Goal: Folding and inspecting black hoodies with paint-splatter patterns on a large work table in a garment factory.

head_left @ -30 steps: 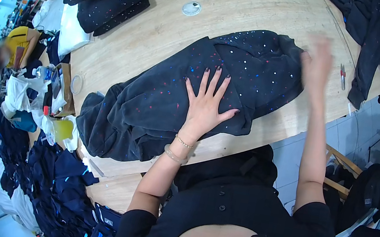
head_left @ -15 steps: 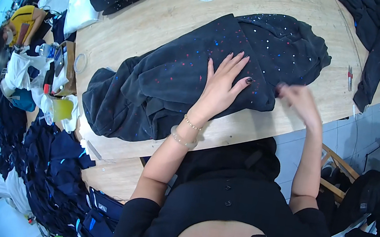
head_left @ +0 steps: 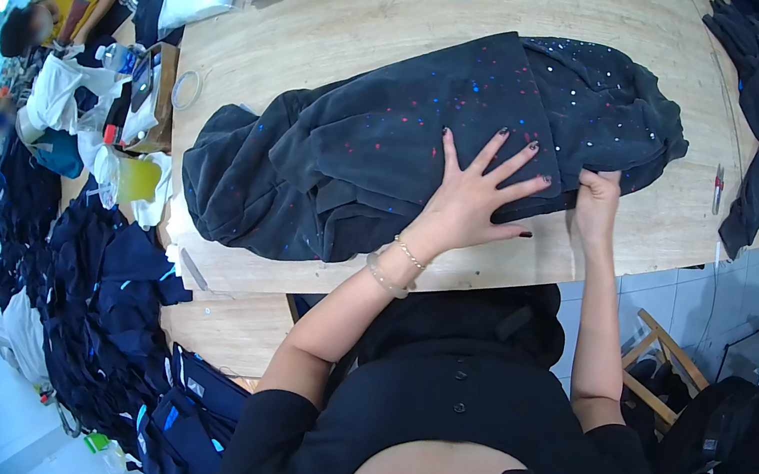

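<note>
With the right hand (head_left: pixel 596 209) curled tight, pinches the near edge of the cloth (head_left: pixel 399 129), right of its middle. Just to the left, rests the left hand (head_left: pixel 471 205) flat on top, spread wide. Runs lengthwise over the table (head_left: pixel 332 46) from near left to far right, mostly left of the pinch, with a shorter bunched end beyond, far right.

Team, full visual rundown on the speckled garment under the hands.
The dark garment looks like soft, matte cloth flecked white, red and blue. It lies on the pale wood-look table in loose, overlapping layers, wrinkled and bunched toward its left end. The left hand rests on it, fingers spread; the right hand closes on its near edge. Garment type: unclear.
</note>
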A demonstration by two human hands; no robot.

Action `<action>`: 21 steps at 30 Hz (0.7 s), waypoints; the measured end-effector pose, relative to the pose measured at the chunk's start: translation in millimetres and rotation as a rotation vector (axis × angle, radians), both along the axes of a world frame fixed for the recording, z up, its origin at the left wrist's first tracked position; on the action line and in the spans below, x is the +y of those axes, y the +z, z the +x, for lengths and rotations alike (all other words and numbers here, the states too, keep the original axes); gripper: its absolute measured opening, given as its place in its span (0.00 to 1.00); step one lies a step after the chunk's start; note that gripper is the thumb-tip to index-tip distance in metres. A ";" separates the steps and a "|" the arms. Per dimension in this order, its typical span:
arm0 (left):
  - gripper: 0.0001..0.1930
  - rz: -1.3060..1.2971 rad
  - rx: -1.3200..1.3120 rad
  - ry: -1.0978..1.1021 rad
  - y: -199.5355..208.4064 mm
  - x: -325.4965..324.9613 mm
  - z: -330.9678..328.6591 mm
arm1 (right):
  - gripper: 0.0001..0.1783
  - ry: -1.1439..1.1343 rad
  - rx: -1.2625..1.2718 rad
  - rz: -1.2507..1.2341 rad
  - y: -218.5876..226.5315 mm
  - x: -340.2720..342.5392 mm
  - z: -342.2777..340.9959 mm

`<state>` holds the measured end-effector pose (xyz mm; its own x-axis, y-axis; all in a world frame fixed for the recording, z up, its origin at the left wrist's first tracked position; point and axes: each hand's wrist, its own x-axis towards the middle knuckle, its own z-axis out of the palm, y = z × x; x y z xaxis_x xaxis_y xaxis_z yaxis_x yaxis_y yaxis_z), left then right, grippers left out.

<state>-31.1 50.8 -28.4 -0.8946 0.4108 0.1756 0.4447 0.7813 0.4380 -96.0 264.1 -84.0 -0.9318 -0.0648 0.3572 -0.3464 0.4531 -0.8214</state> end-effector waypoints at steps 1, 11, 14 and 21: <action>0.33 -0.003 -0.001 0.001 -1.1 1.5 1.7 | 0.17 -0.008 -0.128 -0.030 -5.0 9.3 -1.8; 0.33 -0.144 0.071 0.116 -3.4 7.9 27.5 | 0.23 0.214 0.064 0.417 107.0 -77.8 -10.1; 0.25 0.205 -0.061 0.104 -1.4 -32.3 71.1 | 0.31 0.260 -0.034 0.876 48.7 -89.8 -18.0; 0.19 0.147 0.409 1.599 -25.6 -248.5 210.3 | 0.30 0.268 -0.047 0.822 49.8 -89.5 -18.7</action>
